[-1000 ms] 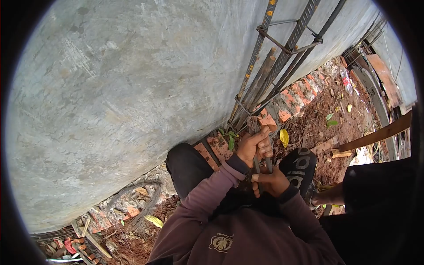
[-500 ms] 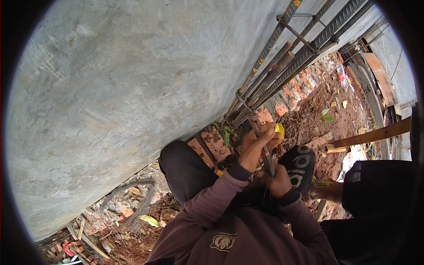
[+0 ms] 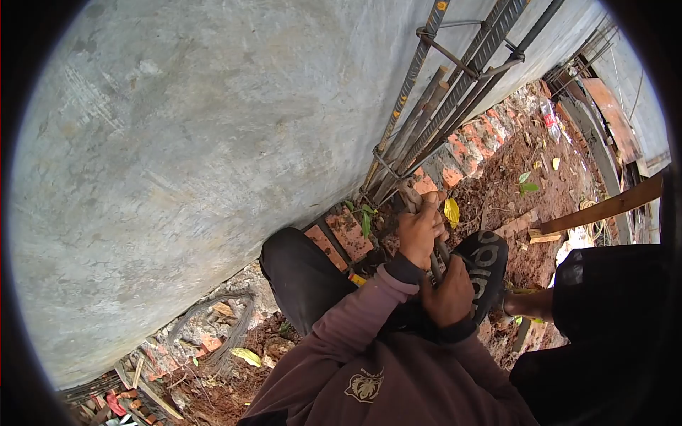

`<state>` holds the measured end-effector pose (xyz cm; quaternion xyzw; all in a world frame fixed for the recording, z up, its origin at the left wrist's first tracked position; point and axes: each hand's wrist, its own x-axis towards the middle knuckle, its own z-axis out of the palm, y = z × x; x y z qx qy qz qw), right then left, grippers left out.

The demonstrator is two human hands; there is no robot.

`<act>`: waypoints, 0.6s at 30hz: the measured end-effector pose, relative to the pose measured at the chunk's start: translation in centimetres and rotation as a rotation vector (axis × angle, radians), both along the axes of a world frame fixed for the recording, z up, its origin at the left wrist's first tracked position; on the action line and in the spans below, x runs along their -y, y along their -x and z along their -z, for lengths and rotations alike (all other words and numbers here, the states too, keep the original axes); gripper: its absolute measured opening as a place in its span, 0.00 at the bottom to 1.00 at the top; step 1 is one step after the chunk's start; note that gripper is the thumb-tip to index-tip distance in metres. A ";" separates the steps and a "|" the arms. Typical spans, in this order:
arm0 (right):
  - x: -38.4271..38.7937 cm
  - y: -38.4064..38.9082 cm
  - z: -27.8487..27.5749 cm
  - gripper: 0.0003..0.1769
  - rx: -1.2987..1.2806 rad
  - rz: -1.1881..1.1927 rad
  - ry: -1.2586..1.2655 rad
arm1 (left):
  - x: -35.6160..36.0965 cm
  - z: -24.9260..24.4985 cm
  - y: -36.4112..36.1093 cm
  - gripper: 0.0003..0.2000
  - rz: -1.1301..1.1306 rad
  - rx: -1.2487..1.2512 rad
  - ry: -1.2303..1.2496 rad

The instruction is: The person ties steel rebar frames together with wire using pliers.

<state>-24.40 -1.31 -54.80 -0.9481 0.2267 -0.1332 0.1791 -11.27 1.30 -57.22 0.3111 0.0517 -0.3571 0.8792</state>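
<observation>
My left hand is closed around the upper part of a dark metal tool that looks like long-handled pincers. Its head points at the foot of an upright rebar cage, near the lowest tie ring. Lower down, my right hand is wrapped round the handle end, close to my knee. The fingers partly hide the handles, and I cannot make out whether the jaws grip anything. Small green leaves and bricks lie just left of the tool.
A grey plastered wall rises along my left. Bundled thin wire lies on the rubble. At right are a wooden plank, a plastic bottle and another person's leg close beside me.
My left hand has shifted slightly right and down along the tool, and my right hand has turned and moved slightly right and down. The view has shifted, so the rebar cage appears farther left.
</observation>
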 end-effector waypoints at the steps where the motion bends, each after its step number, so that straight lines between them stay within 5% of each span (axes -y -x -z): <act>1: 0.9 0.0 1.5 0.15 -0.048 0.029 -0.053 | 0.2 0.1 0.1 0.17 -0.036 0.033 -0.033; 5: 2.1 -1.1 0.8 0.13 -0.240 0.015 -0.726 | -2.1 -0.9 -0.7 0.20 0.113 0.217 -0.294; 12: 1.9 -0.7 2.2 0.15 -0.297 -0.258 -2.180 | -4.0 1.9 -1.8 0.20 0.296 0.010 0.350; 15: 3.7 -0.5 1.4 0.16 -0.303 -0.106 -1.589 | -2.5 1.2 -1.2 0.17 0.115 0.062 0.048; 18: 2.8 -0.5 1.4 0.14 -0.295 -0.109 -1.430 | -0.4 2.2 0.0 0.18 -0.059 0.183 -0.249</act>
